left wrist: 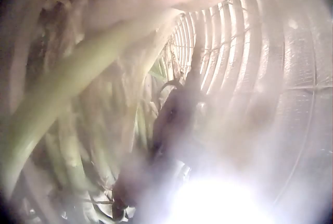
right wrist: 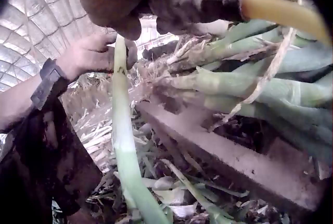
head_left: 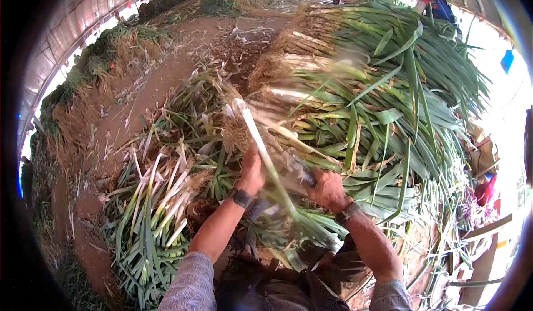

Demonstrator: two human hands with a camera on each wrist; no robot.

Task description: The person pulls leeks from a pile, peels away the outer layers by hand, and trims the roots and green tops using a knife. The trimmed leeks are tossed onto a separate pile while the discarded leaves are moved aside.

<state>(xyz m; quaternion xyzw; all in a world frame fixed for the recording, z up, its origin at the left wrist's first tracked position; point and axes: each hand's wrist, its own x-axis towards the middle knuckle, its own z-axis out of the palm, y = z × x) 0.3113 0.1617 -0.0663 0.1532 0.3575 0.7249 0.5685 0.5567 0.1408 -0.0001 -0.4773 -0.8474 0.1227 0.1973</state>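
My left hand (head_left: pixel 252 172) grips a long leek (head_left: pixel 265 154), its white root end up and its green leaves slanting down toward my lap. In the right wrist view the same leek (right wrist: pixel 125 130) runs downward from the left hand (right wrist: pixel 96 54). Beside its stalk, my right hand (head_left: pixel 328 190) grips a dark, tape-wrapped handle (right wrist: pixel 200 0) with a yellowish tube (right wrist: pixel 283 14) at one end. The handle's tip is blurred in the head view. A blurred stalk (left wrist: pixel 67 73) crosses the left wrist view beneath part of the hand.
A large heap of leeks (head_left: pixel 383 83) with brown roots lies ahead and right. Whiter leeks (head_left: pixel 166 194) are piled at my left. A board (right wrist: pixel 223 156) slants under the heap's near edge. Soil path (head_left: pixel 144 94) runs ahead; people (head_left: pixel 433 0) are at the far right.
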